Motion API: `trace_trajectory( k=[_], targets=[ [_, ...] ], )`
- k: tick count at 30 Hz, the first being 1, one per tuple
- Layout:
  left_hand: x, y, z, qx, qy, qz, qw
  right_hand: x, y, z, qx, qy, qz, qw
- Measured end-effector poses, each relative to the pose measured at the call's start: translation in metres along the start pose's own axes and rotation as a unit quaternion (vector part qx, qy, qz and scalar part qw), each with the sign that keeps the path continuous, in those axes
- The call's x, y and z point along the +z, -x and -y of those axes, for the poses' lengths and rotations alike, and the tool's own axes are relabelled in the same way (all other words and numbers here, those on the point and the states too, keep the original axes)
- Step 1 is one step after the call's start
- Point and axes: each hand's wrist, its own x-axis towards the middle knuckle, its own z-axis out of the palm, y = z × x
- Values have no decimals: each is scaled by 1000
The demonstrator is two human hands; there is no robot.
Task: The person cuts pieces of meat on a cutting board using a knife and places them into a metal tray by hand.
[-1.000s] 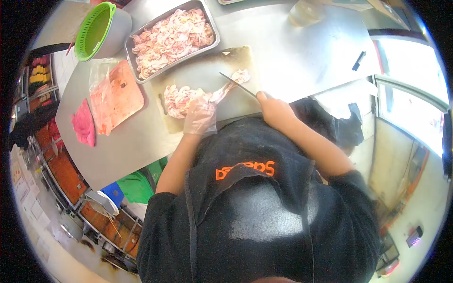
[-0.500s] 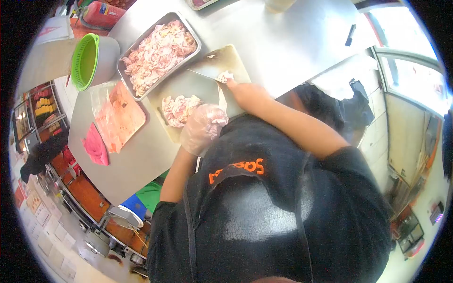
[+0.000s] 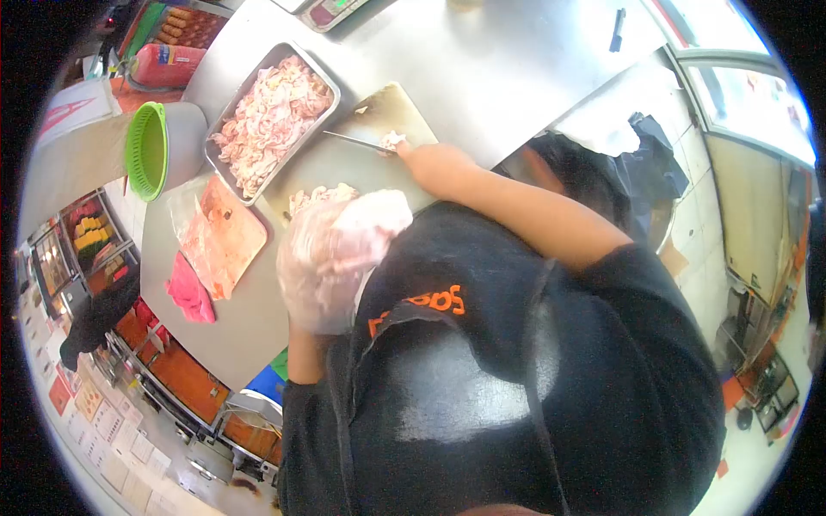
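My right hand (image 3: 440,170) is closed around the handle of a knife (image 3: 354,140), its thin blade pointing left over the cutting board (image 3: 397,101). A small scrap of pale meat (image 3: 392,138) lies against the blade near my fingers. In a clear plastic glove, my left hand (image 3: 320,262) is raised over the board's near edge, closed on a pale pink piece of raw meat (image 3: 379,213); blur hides its fingers in part. Behind it, a pile of cut raw meat (image 3: 323,197) on the board is partly covered.
A metal tray (image 3: 334,101) full of raw meat strips (image 3: 274,112) stands beyond the board. Left are a bucket with a green basket (image 3: 146,153), a stained pink board (image 3: 245,232) under plastic, and a pink cloth (image 3: 188,291). A black marker (image 3: 618,31) lies far right.
My gloved left hand has risen toward me and left, now with a larger pale piece showing. The strip stretching up toward the knife is gone. My right hand and knife stay over the board.
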Motion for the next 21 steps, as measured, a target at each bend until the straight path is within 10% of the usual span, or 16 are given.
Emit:
trace_trajectory(
  k=[4,9,21],
  targets=[
    [35,-44,4,-302,345,22,888,-3,12,-13,27,-39,-41,998],
    [119,7,124,-498,423,-105,750,-30,37,-4,81,5,-20,996],
    [130,6,114,-537,350,-153,752,-24,40,6,86,66,29,994]
  ],
)
